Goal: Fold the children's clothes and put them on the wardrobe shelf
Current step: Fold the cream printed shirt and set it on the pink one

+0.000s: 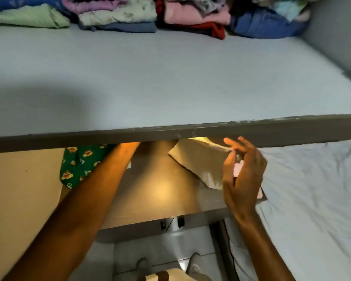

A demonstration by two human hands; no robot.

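Note:
A pale cream garment [201,161] hangs just below the front edge of the grey wardrobe shelf [170,88]. My right hand [243,175] pinches its right end between thumb and fingertips. A bit of pink cloth shows by the palm. My left forearm [101,189] reaches under the shelf, and the shelf edge hides that hand. A green garment with yellow duck prints [79,165] lies beside the left forearm on the lower board [156,191]. Stacks of folded children's clothes [118,15] line the back of the shelf.
The wardrobe's side wall [336,33] closes the shelf on the right. A bed with a white sheet [312,199] lies at the lower right. My feet [193,266] stand on a tiled floor below, with a cable near the bed frame.

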